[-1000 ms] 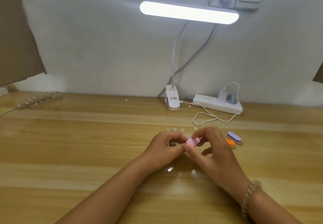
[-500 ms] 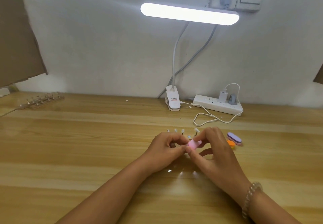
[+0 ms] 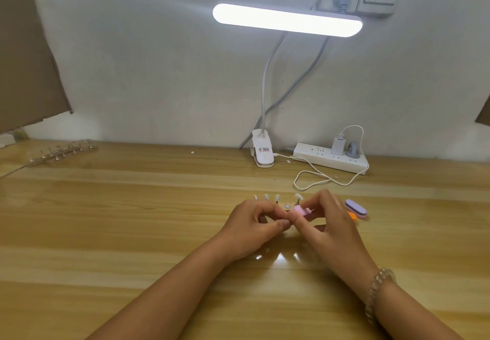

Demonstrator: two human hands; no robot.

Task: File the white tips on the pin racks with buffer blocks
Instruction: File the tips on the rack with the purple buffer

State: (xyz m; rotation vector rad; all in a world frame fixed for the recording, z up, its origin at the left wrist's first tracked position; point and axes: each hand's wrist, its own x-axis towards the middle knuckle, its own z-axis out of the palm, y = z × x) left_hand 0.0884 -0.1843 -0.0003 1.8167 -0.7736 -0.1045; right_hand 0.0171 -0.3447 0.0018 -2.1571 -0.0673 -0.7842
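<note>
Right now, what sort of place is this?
Probably a makeshift nail-craft desk, not a salon: wooden table, clip lamp, power strip, plus white tips and buffers.

We can read nothing: the small printed label (image 3: 264,149) on the white plastic lamp clamp (image 3: 261,160), twelve o'clock, is blurred.

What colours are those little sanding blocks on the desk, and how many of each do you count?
pink buffer block, pinched in the right hand: 1
purple buffer block: 1
orange buffer block, partly hidden: 1
Total: 3
</note>
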